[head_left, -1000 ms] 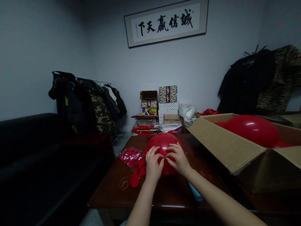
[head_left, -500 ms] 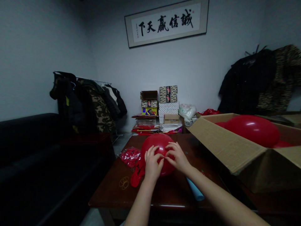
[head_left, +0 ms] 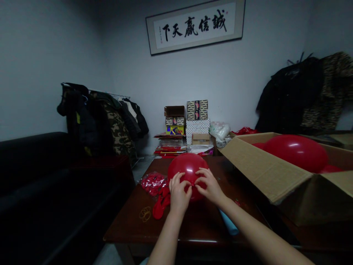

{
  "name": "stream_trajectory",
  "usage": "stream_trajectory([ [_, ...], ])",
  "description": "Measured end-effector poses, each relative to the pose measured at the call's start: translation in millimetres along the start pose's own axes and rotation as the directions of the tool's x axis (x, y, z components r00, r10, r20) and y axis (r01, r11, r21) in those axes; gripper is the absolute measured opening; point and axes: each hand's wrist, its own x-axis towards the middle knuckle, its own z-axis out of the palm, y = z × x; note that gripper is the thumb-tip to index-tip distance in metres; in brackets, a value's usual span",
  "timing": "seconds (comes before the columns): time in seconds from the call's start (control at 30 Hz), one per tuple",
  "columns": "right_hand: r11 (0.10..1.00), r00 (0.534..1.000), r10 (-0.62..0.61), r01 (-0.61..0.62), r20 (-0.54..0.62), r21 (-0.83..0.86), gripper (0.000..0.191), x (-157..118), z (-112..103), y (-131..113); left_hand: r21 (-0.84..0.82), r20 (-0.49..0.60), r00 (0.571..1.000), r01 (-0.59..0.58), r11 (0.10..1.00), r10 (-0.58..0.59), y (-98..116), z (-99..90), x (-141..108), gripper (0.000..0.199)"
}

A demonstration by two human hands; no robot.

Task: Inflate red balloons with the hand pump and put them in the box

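Note:
An inflated red balloon is over the dark wooden table, its neck end facing me. My left hand pinches at the neck with thumb and index finger, the other fingers against the balloon. From the other side my right hand pinches the same spot, fingertips close to the left ones. The neck itself is mostly covered by fingertips. Left of the balloon lie several uninflated red balloons and a clear plastic bag of red balloons. Some yellow rubber bands rest nearer the table's front edge.
A blue cylinder, perhaps a pump, lies under my right forearm. An open cardboard box on the right holds inflated red balloons. Stacked boxes stand behind the table. A black sofa is at the left.
The balloon has tilted slightly up and to the right. Both hands keep their pinch at its neck, almost in place.

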Motion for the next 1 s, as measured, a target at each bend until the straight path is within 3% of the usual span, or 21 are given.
stream_trajectory([
  [0.27, 1.0, 0.999, -0.005, 0.005, 0.033, -0.004, 0.003, 6, 0, -2, -0.039, -0.029, 0.999, -0.025, 0.999, 0.024, -1, 5.6, -1, 0.015],
  [0.53, 0.999, 1.0, -0.019, 0.019, 0.016, -0.026, 0.011, 4, 0, -13, -0.011, -0.011, 1.0, -0.021, 1.0, 0.021, 3, 3.2, -3, 0.012],
  [0.73, 0.999, 1.0, 0.019, -0.018, 0.022, -0.039, 0.01, 1, -2, -7, -0.02, -0.025, 1.0, -0.009, 1.0, 0.009, -1, 2.9, -2, 0.011],
  [0.83, 0.995, 0.997, 0.065, -0.062, 0.04, -0.082, 0.033, -2, -3, 0, -0.036, -0.036, 0.999, -0.003, 0.999, 0.002, -3, 3.3, -1, 0.012],
  [1.0, 0.974, 0.984, 0.165, -0.151, 0.074, -0.169, 0.099, -9, -3, 12, -0.098, -0.043, 0.999, 0.005, 0.995, -0.009, -2, 4.8, 1, 0.012],
])
